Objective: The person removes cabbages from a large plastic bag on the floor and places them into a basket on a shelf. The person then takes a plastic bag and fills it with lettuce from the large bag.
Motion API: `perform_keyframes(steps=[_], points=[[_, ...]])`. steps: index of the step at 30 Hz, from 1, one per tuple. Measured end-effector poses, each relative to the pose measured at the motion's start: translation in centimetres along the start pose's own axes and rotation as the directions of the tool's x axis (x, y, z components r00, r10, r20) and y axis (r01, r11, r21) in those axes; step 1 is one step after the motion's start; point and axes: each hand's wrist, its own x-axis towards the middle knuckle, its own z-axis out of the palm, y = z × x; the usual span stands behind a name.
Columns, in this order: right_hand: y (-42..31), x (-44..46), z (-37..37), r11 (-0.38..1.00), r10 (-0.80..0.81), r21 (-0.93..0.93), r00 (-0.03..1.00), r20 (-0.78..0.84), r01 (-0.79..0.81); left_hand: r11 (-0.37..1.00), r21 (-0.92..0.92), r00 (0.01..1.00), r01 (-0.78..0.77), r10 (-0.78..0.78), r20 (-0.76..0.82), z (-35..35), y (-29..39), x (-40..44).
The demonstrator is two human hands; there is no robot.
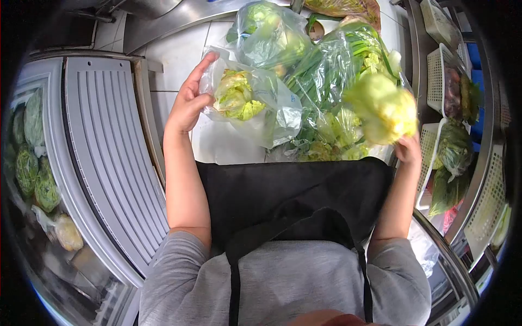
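My left hand (191, 95) is closed on the edge of a clear plastic bag (285, 117), and a yellow-green leafy head (237, 95) lies in the bag. On the right, my right hand (409, 146) holds a blurred lettuce head (383, 108) from below, its fingers mostly hidden behind it. Between the hands, long green stalks (321, 68) lie in clear plastic, with more leafy greens (340, 127) nearer to me. Another bag of green vegetables (272, 35) rests beyond the left bag.
White floor tiles (174, 62) show beneath the bags. A glass-fronted fridge (49, 179) and a grey ribbed panel (111, 152) stand at the left. A rack with white baskets (435, 81) of vegetables is at the right. A metal surface (163, 27) is at the top.
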Motion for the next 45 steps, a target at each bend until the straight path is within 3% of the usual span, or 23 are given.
perform_keyframes(steps=[1,4,5,8,10,11,12,13,14,16,18,19,21,22,25,27,30,32,34,35,37,41,45], points=[[0.0,1.0,2.2,0.985,0.145,0.069,0.979,0.145,-0.156,1.0,-0.001,1.0,-0.005,0.005,0.008,0.0,0.2,0.0],[5.0,5.6,12.4,0.808,0.269,0.353,0.828,0.493,-0.472,0.999,-0.021,0.999,0.037,-0.036,0.014,0.4,0.5,0.0],[5.4,6.2,17.1,0.763,0.187,0.462,0.838,0.514,-0.453,1.0,0.011,1.0,0.02,-0.02,0.009,0.4,0.5,-0.2],[10.4,7.7,22.5,0.781,0.374,0.363,0.846,0.38,-0.508,0.994,0.085,0.998,-0.067,0.069,-0.017,-0.8,-0.5,0.1],[14.0,8.2,21.6,0.948,0.318,-0.089,0.924,0.212,-0.306,0.999,0.03,0.997,-0.018,0.02,-0.072,-0.7,0.5,-0.3],[13.7,7.7,21.3,0.947,0.321,-0.095,0.925,0.204,-0.307,0.999,0.028,0.992,0.021,-0.018,-0.124,-0.8,0.8,-0.5],[12.9,6.6,21.0,0.803,0.277,-0.585,0.94,0.201,-0.111,0.998,0.026,0.983,0.065,-0.06,-0.176,-1.0,0.7,-0.7],[11.9,6.1,20.7,0.419,0.236,-0.901,0.945,0.227,0.112,0.995,0.098,0.988,0.014,0.001,-0.153,-1.5,0.2,-0.6],[10.8,6.3,20.1,0.415,0.237,-0.903,0.945,0.223,0.109,0.995,0.095,0.989,0.014,0.001,-0.15,-1.6,0.0,-0.4],[8.1,6.6,17.6,0.675,-0.096,-0.562,0.812,0.576,0.478,0.985,0.156,0.985,0.078,-0.052,-0.163,-1.5,-0.2,-0.3],[5.0,8.8,11.8,0.853,0.203,-0.521,0.896,0.394,0.037,0.986,0.15,0.986,0.071,-0.047,-0.162,-1.9,-1.2,0.3],[4.5,9.7,7.9,0.725,0.022,-0.678,0.98,0.198,0.121,0.988,0.141,0.986,0.067,-0.044,-0.159,-1.9,-1.6,0.5],[3.9,11.2,-1.6,0.3,0.191,-0.914,0.956,-0.222,-0.272,0.985,0.154,0.987,0.073,-0.049,-0.154,-1.6,-1.9,0.8],[4.5,10.6,-5.7,0.091,0.132,-0.933,0.933,-0.336,-0.349,0.981,0.174,0.987,0.087,-0.061,-0.15,-1.6,-1.9,0.9],[10.0,8.4,-15.9,-0.053,0.288,-0.917,0.873,-0.393,-0.395,0.98,0.172,0.986,0.1,-0.075,-0.147,-1.4,-2.0,0.8],[14.4,7.3,-19.7,-0.079,0.04,-0.965,0.967,-0.252,-0.249,0.979,0.172,0.985,0.106,-0.079,-0.156,-1.5,-2.1,0.8],[15.3,7.2,-19.8,0.0,0.107,-0.916,0.911,-0.398,-0.401,0.972,0.198,0.982,0.124,-0.091,-0.167,-0.8,-1.8,0.4],[15.3,7.5,-19.0,-0.054,0.16,-0.895,0.881,-0.446,-0.443,0.966,0.223,0.98,0.128,-0.089,-0.177,-0.2,-1.7,0.4],[13.3,7.2,-15.5,-0.287,0.21,-0.817,0.799,-0.563,-0.5,0.968,0.221,0.976,0.119,-0.074,-0.204,0.1,-1.6,0.3],[12.6,6.8,-14.5,-0.286,0.214,-0.819,0.8,-0.56,-0.497,0.967,0.223,0.975,0.122,-0.075,-0.208,-0.1,-1.8,0.2],[11.5,6.0,-13.3,-0.337,0.434,-0.853,0.739,-0.516,-0.397,0.966,0.246,0.982,0.085,-0.04,-0.184,-0.6,-2.3,0.2],[12.6,4.9,-13.4,-0.503,0.281,-0.842,0.885,-0.372,-0.194,0.947,0.284,0.975,0.147,-0.09,-0.204,0.0,-1.5,-0.2],[14.2,6.9,-15.9,-0.437,0.368,-0.856,0.814,-0.449,-0.275,0.947,0.287,0.973,0.147,-0.087,-0.212,0.3,-1.5,-0.2]])
